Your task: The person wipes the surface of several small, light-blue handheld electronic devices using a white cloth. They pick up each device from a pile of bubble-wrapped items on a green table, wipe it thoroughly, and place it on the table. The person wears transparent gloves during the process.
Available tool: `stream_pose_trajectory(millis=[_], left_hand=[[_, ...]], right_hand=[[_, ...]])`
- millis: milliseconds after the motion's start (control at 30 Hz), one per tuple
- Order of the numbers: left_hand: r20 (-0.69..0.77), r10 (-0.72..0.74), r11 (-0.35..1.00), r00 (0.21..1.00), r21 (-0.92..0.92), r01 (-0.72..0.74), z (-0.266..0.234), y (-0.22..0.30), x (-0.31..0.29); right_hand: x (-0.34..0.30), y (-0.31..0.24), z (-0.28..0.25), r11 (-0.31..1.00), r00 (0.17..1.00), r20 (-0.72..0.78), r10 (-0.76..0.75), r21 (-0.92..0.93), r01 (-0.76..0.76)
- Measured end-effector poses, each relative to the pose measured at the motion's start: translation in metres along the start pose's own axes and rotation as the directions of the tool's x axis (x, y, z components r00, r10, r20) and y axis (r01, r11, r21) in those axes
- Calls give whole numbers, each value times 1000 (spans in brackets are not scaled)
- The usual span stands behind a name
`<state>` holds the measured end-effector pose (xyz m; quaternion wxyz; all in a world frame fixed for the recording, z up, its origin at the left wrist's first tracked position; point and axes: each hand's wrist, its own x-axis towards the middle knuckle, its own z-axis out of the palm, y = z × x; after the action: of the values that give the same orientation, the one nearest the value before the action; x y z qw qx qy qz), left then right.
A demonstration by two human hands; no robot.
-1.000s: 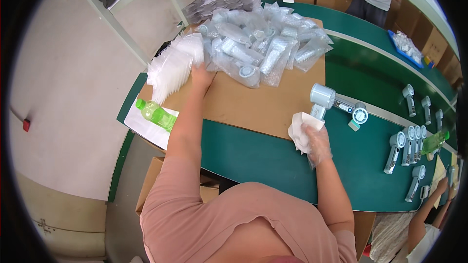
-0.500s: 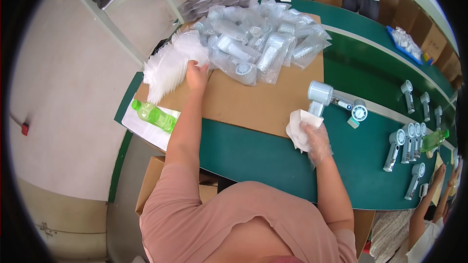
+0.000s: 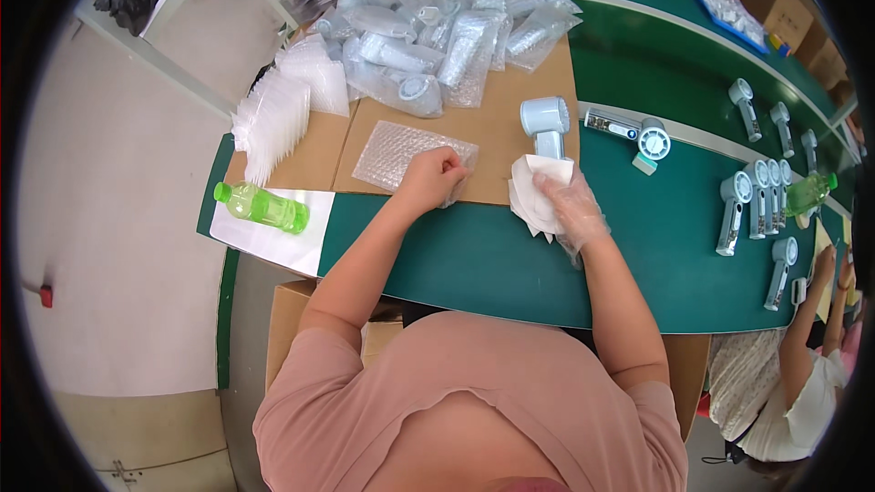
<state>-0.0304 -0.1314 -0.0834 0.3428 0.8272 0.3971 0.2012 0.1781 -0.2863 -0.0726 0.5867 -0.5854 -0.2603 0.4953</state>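
Observation:
My left hand (image 3: 432,180) pinches the right edge of a flat bubble wrap bag (image 3: 401,150) on the cardboard. In my right hand (image 3: 571,205), under a clear plastic glove, are a white cloth (image 3: 536,189) and the handle of a light blue handheld fan (image 3: 545,116). The fan's head points away from me, and its lower handle is hidden by the cloth. Right of it, another handheld fan (image 3: 653,140) lies on the green table. A fanned stack of bubble wrap bags (image 3: 273,126) sits left of the cardboard.
Bagged fans (image 3: 469,46) are heaped at the far side of the cardboard sheet (image 3: 492,137). A green bottle (image 3: 262,208) lies on white paper at the left. Several fans (image 3: 735,210) stand or lie at the right, near a second bottle (image 3: 809,193) and a co-worker's arm (image 3: 804,310).
My left hand has come back from the stack toward me and to the right with a bubble wrap bag. My right hand keeps the fan and cloth, shifted slightly left in view.

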Motion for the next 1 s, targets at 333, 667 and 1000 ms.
stream_pose_trajectory(millis=[333,667,1000], left_hand=[[345,-195,869,918,-374,325,-17,-17,17],[338,-277,820,899,-405,405,-21,-11,17],[113,394,762,912,515,-393,17,74,-21]], right_hand=[[-7,15,6,972,885,445,133,117,-205],[-10,4,11,956,843,450,294,-127,-265],[2,26,21,973,898,385,213,-163,-162]])
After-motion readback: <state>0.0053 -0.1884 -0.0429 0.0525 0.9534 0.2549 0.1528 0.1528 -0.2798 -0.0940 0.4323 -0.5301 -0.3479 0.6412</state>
